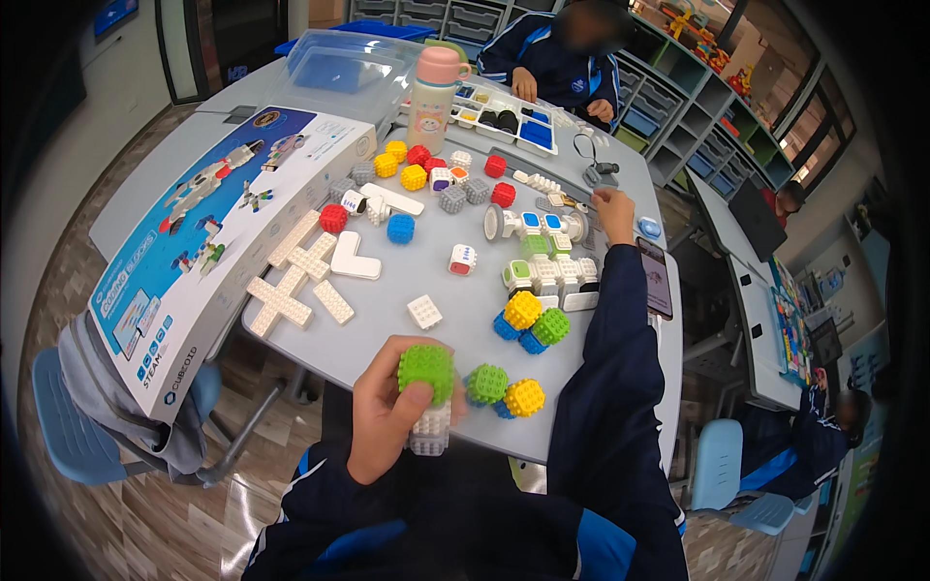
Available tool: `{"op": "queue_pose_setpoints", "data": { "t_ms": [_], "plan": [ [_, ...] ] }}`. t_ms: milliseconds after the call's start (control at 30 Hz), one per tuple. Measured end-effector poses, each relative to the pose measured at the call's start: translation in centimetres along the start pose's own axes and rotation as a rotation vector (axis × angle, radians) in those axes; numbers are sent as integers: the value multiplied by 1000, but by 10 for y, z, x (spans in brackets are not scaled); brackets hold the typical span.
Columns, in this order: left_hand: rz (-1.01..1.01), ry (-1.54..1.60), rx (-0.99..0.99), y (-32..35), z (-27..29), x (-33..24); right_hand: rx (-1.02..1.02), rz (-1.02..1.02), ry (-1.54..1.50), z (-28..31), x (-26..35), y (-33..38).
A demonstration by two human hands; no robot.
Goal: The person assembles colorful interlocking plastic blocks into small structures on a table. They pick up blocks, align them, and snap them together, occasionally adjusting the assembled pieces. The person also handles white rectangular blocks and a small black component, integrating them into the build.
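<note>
Two studded plastic cubes, a bright green one stacked on a white one, sit clamped in the left hand at the near edge of the grey table, thumb pressed against the green face and fingers wrapped behind. Just beside that hand lies a small joined cluster of green, yellow and blue studded cubes, and a second cluster of the same colours rests a little further in.

The right hand reaches well across the table with its fingers curled down near a long white-and-blue assembly of blocks with a round end; whether it pinches anything there is hard to tell at this size.

Judging by the layout, the building looks partly done: several clusters and a larger white block body are already joined, while many loose red, yellow, grey and blue cubes and flat white plates lie unattached. A large printed kit box leans off the table's left side.
</note>
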State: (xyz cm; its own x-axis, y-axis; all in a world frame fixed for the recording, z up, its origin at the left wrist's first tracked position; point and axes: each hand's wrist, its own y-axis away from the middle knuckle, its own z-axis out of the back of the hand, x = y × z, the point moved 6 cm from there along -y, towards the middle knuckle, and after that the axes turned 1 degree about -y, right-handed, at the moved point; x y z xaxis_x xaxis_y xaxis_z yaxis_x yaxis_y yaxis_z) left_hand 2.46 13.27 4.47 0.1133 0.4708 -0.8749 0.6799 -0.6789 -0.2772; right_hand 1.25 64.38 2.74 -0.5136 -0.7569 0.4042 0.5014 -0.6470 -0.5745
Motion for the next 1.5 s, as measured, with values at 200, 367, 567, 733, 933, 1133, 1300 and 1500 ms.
{"op": "queue_pose_setpoints", "data": {
  "t_ms": [200, 367, 567, 733, 933, 1133, 1300, 1500],
  "plan": [
    [163, 207, -17, -9, 3, 22, 521, 180, -349, 102, 148, 28],
    [170, 242, 28, -6, 2, 15, 973, 520, -616, 164, 288, 145],
    [185, 17, 135, 8, 3, 2, 834, 796, -538, 156, 346, 215],
    [113, -172, 70, 9, 7, -2, 922, 753, -598, 151, 342, 214],
    [70, -393, 152, 8, 5, -12, 846, 769, -435, 143, 337, 229],
    [238, -38, 324, 21, -10, -10, 891, 758, -575, 160, 330, 239],
    [278, 50, 307, 22, -15, -8, 1120, 439, -946, 145, 321, 232],
    [216, 452, 176, 14, -6, -8, 1101, 11, -1132, 145, 288, 201]
  ]
}}
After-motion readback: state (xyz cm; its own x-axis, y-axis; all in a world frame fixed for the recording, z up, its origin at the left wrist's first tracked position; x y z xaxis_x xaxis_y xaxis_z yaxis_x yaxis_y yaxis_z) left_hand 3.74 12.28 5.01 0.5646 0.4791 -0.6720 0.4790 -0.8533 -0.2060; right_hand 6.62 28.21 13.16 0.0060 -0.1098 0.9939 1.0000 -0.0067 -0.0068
